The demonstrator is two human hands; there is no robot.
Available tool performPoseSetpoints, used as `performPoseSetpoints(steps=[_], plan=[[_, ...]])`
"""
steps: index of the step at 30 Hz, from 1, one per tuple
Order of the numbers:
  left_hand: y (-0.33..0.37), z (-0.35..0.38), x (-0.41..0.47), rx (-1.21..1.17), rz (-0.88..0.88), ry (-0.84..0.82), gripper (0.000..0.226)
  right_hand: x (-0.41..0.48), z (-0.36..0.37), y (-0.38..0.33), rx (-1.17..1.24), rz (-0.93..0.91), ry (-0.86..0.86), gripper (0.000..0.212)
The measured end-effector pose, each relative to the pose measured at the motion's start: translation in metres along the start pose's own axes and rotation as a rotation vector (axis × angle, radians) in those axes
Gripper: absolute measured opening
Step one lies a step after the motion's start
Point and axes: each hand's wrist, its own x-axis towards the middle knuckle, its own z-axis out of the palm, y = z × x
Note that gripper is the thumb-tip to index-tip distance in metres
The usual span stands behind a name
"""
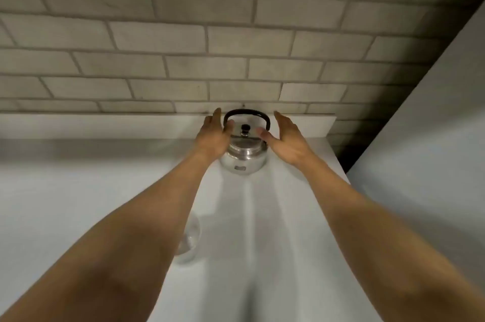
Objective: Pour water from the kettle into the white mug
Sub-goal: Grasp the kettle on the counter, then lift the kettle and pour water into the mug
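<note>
At the far end of the white counter [275, 216], both hands reach forward with fingers spread and nothing held: the left hand [214, 138] sits against the left flank of the kettle [242, 156], its thumb close to or touching the lid edge, and the right hand [287, 142] hovers just beside the right flank, whether in contact cannot be told. The kettle stands upright near the brick wall [183, 41], under a low white ledge [309, 126]. Its body is polished metal, rigid, and likely slippery on the rounded shoulders; weight depends on the water inside, which cannot be seen. The black bail handle [246, 112] arches upright over the lid and is judged the correct grip point, since it clears the metal and lets the body tilt. The lid knob [245, 128] sits loose-looking at centre; steady it during the pour. A small rectangular plate on the front of the body carries marking too small to read. A pale rounded vessel [190, 240], blurred and half hidden by the left forearm, stands nearer on the counter; it may be the white mug.
</note>
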Motion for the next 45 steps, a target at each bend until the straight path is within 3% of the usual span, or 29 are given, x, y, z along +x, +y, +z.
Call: performPoseSetpoints(steps=[3,7,11,14,21,25,32,45], plan=[[0.001,0.009,0.017,0.031,0.022,0.013,0.065,0.024,0.003,0.005,0.041,-0.025,0.007,0.101],[-0.003,0.015,0.027,0.045,0.046,-0.004,0.059,0.047,0.011,-0.003,0.038,-0.202,0.020,0.083],[-0.002,0.016,0.028,0.068,0.087,0.093,0.036,0.064,0.014,-0.012,-0.022,-0.270,-0.114,0.050],[-0.004,0.011,0.022,0.063,0.068,0.093,0.036,0.069,0.015,-0.016,-0.086,-0.291,-0.087,0.020],[0.003,-0.010,-0.006,0.035,0.002,0.035,0.056,0.045,0.006,-0.019,-0.020,-0.248,-0.075,0.034],[0.008,-0.016,-0.053,0.048,0.065,0.066,0.071,0.014,-0.013,-0.029,-0.037,-0.253,-0.019,0.035],[0.018,0.002,-0.171,-0.195,0.148,0.142,0.073,-0.054,-0.058,-0.061,-0.060,-0.303,0.217,0.036],[-0.007,0.014,-0.281,-0.445,0.080,-0.035,0.081,-0.196,-0.051,-0.089,-0.073,-0.278,0.250,0.038]])
